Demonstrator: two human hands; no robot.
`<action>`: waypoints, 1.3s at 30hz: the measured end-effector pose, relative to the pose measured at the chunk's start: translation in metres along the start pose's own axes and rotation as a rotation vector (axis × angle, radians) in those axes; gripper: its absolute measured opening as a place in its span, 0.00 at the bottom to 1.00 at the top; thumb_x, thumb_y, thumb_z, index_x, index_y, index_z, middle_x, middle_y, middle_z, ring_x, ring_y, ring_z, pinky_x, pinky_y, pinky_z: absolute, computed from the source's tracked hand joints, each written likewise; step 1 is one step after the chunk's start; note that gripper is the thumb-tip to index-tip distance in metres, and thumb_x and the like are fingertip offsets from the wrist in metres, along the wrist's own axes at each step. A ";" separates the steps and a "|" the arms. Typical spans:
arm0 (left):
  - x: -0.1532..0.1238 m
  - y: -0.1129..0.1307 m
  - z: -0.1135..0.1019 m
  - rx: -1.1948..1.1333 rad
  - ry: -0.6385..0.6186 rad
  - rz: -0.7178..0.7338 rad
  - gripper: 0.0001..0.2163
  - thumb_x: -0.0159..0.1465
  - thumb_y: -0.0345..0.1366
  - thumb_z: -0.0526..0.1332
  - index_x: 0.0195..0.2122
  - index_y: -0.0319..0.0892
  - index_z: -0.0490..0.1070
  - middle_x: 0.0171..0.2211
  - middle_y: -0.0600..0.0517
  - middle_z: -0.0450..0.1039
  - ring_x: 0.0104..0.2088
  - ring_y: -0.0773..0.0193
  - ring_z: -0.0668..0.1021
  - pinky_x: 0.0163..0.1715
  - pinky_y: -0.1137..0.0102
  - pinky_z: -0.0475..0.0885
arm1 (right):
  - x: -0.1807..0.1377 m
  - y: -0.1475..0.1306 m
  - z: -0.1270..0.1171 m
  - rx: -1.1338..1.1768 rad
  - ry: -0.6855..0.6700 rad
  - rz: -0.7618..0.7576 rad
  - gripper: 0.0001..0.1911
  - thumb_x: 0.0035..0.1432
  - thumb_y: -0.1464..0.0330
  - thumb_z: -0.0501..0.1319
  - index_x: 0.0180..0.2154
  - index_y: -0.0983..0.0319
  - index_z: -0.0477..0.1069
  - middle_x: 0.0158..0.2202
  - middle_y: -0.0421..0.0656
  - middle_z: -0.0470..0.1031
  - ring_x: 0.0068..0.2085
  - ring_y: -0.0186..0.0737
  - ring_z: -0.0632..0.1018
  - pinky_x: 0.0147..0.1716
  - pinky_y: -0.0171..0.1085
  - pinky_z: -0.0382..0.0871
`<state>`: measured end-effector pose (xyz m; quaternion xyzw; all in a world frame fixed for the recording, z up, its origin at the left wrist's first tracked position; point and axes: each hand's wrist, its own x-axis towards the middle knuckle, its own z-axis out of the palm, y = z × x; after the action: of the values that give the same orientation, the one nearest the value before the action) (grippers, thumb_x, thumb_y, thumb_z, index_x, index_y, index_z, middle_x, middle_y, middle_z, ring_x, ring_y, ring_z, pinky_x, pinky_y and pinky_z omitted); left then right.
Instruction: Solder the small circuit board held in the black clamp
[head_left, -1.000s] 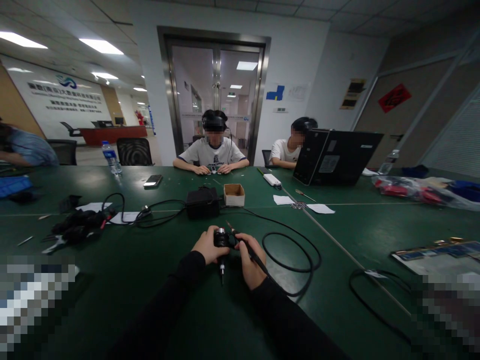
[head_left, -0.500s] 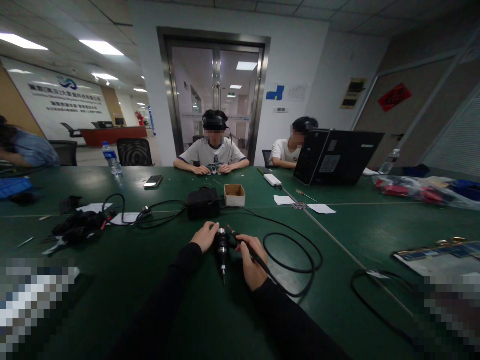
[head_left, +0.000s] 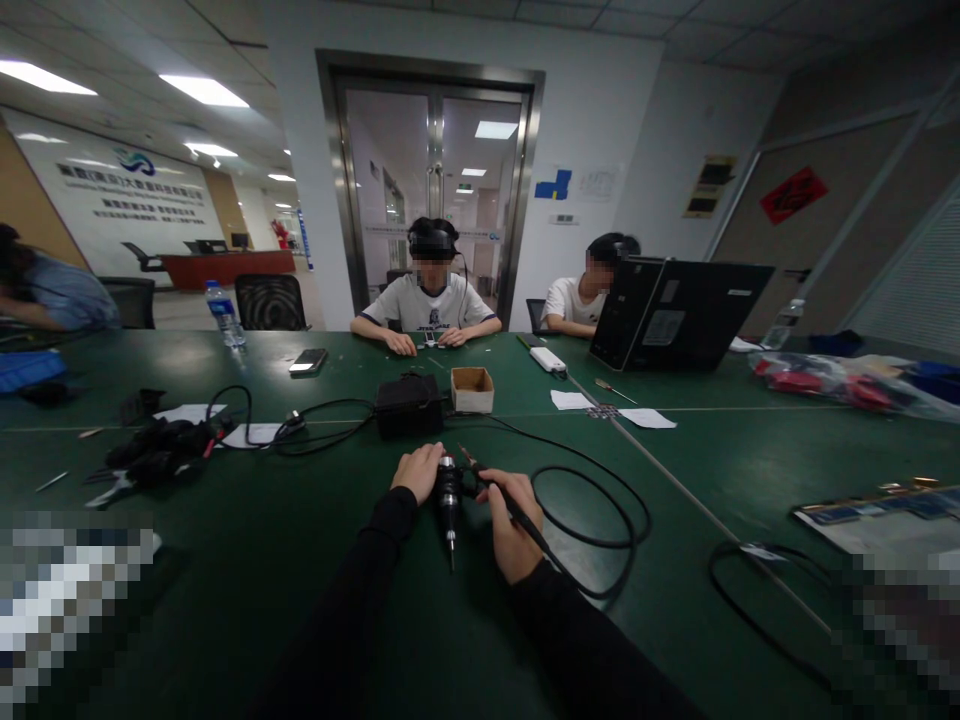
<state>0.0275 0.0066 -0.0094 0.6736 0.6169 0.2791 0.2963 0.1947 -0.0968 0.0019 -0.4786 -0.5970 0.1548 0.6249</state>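
On the green table, a black tool (head_left: 449,500) with a silver tip points toward me. It looks like an electric screwdriver. My left hand (head_left: 418,471) is closed at its left side, fingertips by the reddish far end; the fingers' undersides are hidden. My right hand (head_left: 516,530) wraps around a black pen-shaped soldering iron (head_left: 519,512), whose thin coppery tip (head_left: 466,456) points up and left. That tip lies just right of the screwdriver's far end; I cannot tell whether they touch. A black cable (head_left: 581,592) runs from the iron's rear end.
A black box (head_left: 409,405) and an open carton (head_left: 472,392) stand beyond my hands. Tangled black gear (head_left: 154,450) lies left, a phone (head_left: 308,361) farther back. Cable loops and a circuit board (head_left: 885,500) are right. A person (head_left: 431,305) sits opposite; a laptop (head_left: 675,315) stands back right.
The view has shifted very slightly. Both hands keep nearly the same place, with the soldering iron's tip still beside the screwdriver's far end.
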 end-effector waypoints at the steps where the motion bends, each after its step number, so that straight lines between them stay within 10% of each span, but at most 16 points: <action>1: 0.001 -0.003 0.002 -0.026 0.020 -0.008 0.22 0.70 0.47 0.42 0.45 0.46 0.74 0.50 0.48 0.76 0.53 0.52 0.75 0.58 0.59 0.63 | 0.000 0.000 0.000 -0.005 0.002 -0.001 0.11 0.62 0.68 0.56 0.38 0.59 0.77 0.30 0.43 0.74 0.39 0.43 0.76 0.42 0.41 0.70; 18: 0.016 -0.037 0.022 -0.386 0.142 0.073 0.11 0.64 0.42 0.57 0.46 0.48 0.70 0.33 0.54 0.79 0.35 0.60 0.79 0.42 0.67 0.72 | -0.002 0.001 0.000 0.015 -0.070 -0.029 0.11 0.63 0.70 0.55 0.40 0.59 0.76 0.32 0.41 0.75 0.37 0.40 0.77 0.41 0.38 0.70; 39: 0.011 -0.034 0.020 -0.517 0.176 0.134 0.10 0.62 0.40 0.62 0.45 0.47 0.69 0.36 0.53 0.79 0.37 0.61 0.81 0.47 0.66 0.73 | -0.002 -0.003 0.001 -0.044 -0.160 -0.082 0.11 0.62 0.70 0.56 0.41 0.58 0.77 0.34 0.43 0.77 0.37 0.42 0.75 0.38 0.39 0.69</action>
<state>0.0203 0.0186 -0.0475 0.5881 0.5026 0.5035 0.3846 0.1917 -0.0994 0.0028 -0.4535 -0.6675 0.1538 0.5702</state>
